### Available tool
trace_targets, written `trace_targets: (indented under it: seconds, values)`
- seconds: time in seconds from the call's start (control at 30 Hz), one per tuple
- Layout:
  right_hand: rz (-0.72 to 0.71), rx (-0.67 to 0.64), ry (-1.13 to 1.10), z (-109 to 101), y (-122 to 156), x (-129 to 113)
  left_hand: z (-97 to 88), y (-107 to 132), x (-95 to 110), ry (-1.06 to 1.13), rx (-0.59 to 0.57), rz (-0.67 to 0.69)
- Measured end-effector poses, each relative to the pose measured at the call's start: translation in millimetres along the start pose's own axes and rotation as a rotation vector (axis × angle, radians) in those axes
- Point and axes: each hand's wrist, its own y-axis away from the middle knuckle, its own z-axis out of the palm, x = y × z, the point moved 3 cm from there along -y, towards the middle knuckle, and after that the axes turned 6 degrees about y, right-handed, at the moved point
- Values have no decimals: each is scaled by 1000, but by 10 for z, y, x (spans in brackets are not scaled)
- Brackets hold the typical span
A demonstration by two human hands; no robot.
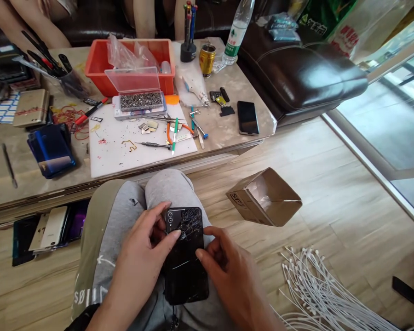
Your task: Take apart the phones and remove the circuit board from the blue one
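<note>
A black smartphone lies back side up over my lap, its camera lenses at the upper left and its upper back glass badly cracked. My left hand grips the phone's left edge, thumb pressed on the cracked back near the cameras. On the opposite edge, the thumb and fingers of my right hand close on the phone's side. Whether a small piece sits in the right fingertips cannot be seen. Beyond my knees, a white work mat on the table carries tweezers, a green-handled tool and orange-handled pliers.
An open cardboard box stands on the floor to the right, near a bundle of white cables. On the table are an orange bin, a screw box, blue phones and another phone. More phones lie below left.
</note>
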Motion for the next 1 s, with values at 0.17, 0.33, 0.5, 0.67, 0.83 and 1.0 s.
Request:
trace_targets:
  seconds: [0.17,0.33,0.5,0.67,0.83,1.0]
  values:
    - [39,-141,-35,-50,-84,-40,-7,-4,-30,94,-67,-41]
    - [-18,-96,-14,-79,-193,-142,8,16,-59,175,-28,-69]
    - [-10,-131,-77,-6,-197,-251,20,74,-58,434,-2,-92]
    - [-103,-197,-151,145,-29,-395,57,260,-149,802,9,-277]
    - [-147,-201,-114,262,93,-472,42,477,-236,920,23,-424]
    - [-265,-207,-158,317,183,-467,-18,563,-271,967,12,-361]
